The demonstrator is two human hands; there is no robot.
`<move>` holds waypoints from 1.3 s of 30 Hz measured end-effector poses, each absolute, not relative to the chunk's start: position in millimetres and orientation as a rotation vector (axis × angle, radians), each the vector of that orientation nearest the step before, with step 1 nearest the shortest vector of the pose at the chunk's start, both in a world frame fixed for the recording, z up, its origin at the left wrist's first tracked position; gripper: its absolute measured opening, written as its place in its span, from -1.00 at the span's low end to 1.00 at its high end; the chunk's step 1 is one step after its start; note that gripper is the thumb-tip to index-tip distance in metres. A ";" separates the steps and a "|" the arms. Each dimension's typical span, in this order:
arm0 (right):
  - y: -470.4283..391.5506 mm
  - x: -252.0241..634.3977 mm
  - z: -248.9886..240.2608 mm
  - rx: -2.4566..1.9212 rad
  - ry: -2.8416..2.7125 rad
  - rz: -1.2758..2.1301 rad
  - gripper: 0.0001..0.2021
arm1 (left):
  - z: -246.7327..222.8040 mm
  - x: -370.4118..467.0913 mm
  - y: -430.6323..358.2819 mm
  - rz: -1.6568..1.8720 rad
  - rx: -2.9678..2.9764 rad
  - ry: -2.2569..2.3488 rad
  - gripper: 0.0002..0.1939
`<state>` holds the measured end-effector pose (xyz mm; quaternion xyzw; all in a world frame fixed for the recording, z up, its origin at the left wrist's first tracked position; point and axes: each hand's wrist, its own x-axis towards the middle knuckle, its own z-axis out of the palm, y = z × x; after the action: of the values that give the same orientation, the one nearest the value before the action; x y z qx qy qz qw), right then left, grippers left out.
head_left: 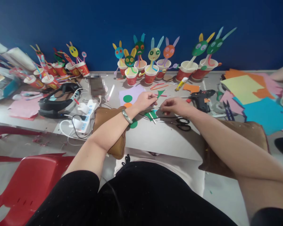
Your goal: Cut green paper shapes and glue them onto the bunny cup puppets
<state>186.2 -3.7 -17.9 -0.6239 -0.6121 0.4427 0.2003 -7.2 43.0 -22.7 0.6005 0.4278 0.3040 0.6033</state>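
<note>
Black shirt cloth [155, 194] lay nearest, its hem of darkness facing the desk [160, 139], on which black-handled scissors [175, 122] rested below the person's right wrist. Just beyond the scissors, the two hands worked close together but apart. The left hand [145, 102], beyond the scissors and to their left, wore a pale green bangle [127, 116] on its wrist; its thumb and fingers were drawn together beside a pointed green paper scrap [162, 93], though I could not tell whether they gripped it. The right hand [175, 106], directly beyond the scissors, had its fingers curled toward the thumb, and whether anything was pinched there could not be told.

Just left of the scissors' tips lay a green paper piece [148, 115] crossed by a white stick [152, 118]; farther left was a green paper disc [133, 123]. A lilac sheet [138, 90] spread beyond these. To the right of the scissors, and a little beyond, sat a black glue gun [199, 99]; well to their right lay blue paper [269, 114]. Far beyond the scissors stood red paper cups [151, 77] bearing long-eared paper figures [154, 54].
</note>
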 end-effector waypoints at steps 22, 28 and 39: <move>2.8 159.8 -24.1 -1.931 -2.102 0.905 -0.85 | -19.6 -7.8 42.0 0.733 1.372 0.977 -0.77; -0.1 199.9 -8.5 -1.853 -1.771 0.988 -0.76 | -20.8 -8.5 42.6 0.731 1.417 0.977 -0.82; -16.0 244.9 20.8 -2.163 -1.738 0.942 -0.79 | -10.2 -6.2 35.2 0.702 1.373 0.978 -0.75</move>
<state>244.9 -16.0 20.8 -0.7340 -0.5897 0.3199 0.1056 -6.2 35.2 -10.2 0.5949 0.4239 0.3042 0.6115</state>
